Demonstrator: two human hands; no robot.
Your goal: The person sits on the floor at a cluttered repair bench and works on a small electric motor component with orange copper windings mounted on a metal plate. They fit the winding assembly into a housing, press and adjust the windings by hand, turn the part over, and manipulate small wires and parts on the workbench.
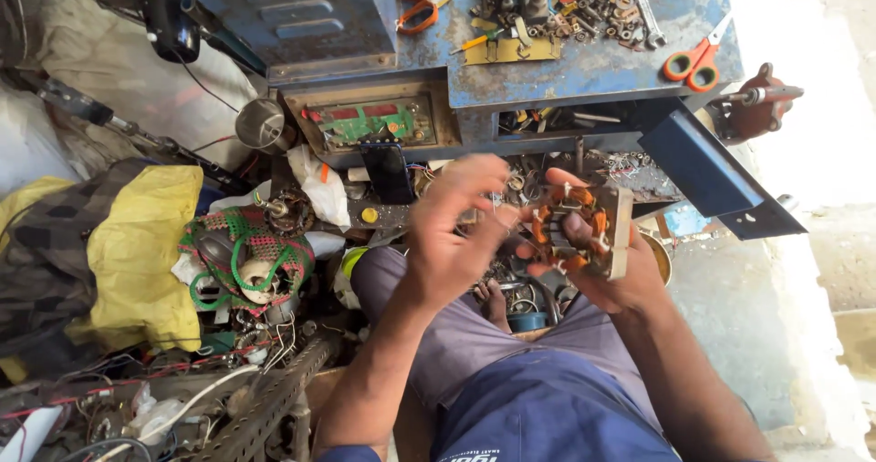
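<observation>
Fingers (584,228) of the right hand (607,275) are clamped on a square motor stator (584,225) with copper windings, held centrally above the lap. Left hand (452,234) fingers, spread apart (blurred), are seen at 9 o'clock of it. At 12 o'clock, orange scissors (692,62) lie on a rusty blue bench (584,65).
</observation>
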